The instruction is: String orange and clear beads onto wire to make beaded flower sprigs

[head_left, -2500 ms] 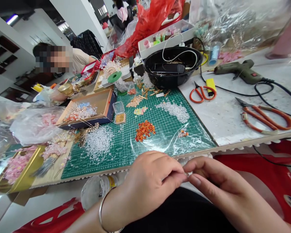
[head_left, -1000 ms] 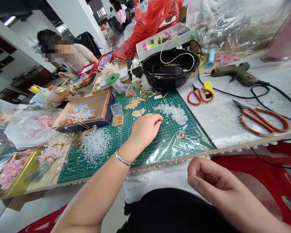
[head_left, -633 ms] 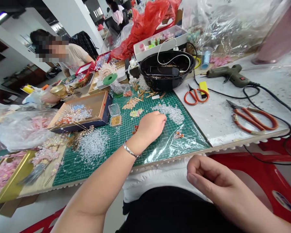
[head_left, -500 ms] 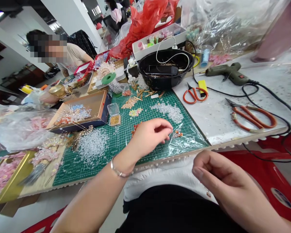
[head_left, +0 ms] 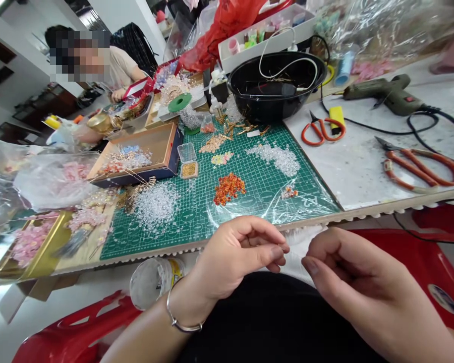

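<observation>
My left hand (head_left: 242, 252), with a silver bangle at its wrist, is in front of the table edge, its thumb and fingers curled together. Facing it across a small gap, my right hand (head_left: 366, 282) is closed with thumb against forefinger. Anything pinched in either hand is too small or hidden to make out. Just beyond them lies a green cutting mat (head_left: 196, 222). On it are a pile of orange-red beads (head_left: 229, 189), a small cluster of orange and clear beads (head_left: 289, 192) on clear film, and clear beads (head_left: 276, 159) spread farther back.
A larger heap of clear beads (head_left: 157, 206) and a box (head_left: 144, 174) stand left. Behind are a black basin (head_left: 276, 108) and a green spool (head_left: 179, 102). Pliers (head_left: 419, 166), small cutters (head_left: 321, 131) and a glue gun (head_left: 386, 94) lie right. Another person (head_left: 121, 68) sits across.
My left hand has drawn back from over the mat towards my right hand, uncovering the orange-red beads. The right hand stays closed in nearly the same place. The view has shifted slightly.
</observation>
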`<action>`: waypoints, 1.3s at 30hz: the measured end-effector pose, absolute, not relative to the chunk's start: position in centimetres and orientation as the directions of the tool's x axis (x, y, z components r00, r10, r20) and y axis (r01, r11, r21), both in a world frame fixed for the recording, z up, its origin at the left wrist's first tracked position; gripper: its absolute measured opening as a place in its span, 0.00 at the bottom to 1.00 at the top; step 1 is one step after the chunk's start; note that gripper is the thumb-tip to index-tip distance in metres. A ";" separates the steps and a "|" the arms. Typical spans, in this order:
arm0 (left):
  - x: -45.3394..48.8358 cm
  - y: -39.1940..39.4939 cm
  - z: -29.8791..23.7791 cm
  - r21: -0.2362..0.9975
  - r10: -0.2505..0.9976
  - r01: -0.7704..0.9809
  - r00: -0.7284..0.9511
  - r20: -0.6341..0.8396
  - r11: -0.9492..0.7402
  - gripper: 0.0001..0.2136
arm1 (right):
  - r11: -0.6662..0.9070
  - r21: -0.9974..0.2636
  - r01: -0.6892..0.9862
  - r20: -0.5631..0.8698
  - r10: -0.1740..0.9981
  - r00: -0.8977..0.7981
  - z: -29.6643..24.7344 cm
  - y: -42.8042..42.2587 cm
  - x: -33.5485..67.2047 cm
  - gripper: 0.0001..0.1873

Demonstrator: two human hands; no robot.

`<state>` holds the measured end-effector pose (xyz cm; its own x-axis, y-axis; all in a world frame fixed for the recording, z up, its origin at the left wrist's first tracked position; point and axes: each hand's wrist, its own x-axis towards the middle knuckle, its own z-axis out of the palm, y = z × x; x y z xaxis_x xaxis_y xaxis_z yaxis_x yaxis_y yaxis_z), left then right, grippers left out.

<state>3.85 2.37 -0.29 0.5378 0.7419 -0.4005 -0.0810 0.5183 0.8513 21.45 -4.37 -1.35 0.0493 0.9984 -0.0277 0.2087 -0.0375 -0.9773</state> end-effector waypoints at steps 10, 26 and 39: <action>3.1 1.4 0.8 0.979 0.797 0.138 0.568 -0.204 0.152 0.04 | -0.004 -0.955 0.296 -0.013 0.999 -0.029 -1.1 -4.8 20.9 0.13; -0.5 5.3 -1.7 0.404 0.707 0.582 0.551 0.442 -0.706 0.04 | -0.155 -0.964 0.218 -0.189 0.971 -0.148 -3.3 -3.6 21.3 0.18; -0.7 10.1 -4.6 0.347 0.859 0.785 0.465 0.216 -0.512 0.05 | -0.120 -0.939 0.321 -0.189 0.963 -0.193 -3.6 -3.0 21.3 0.13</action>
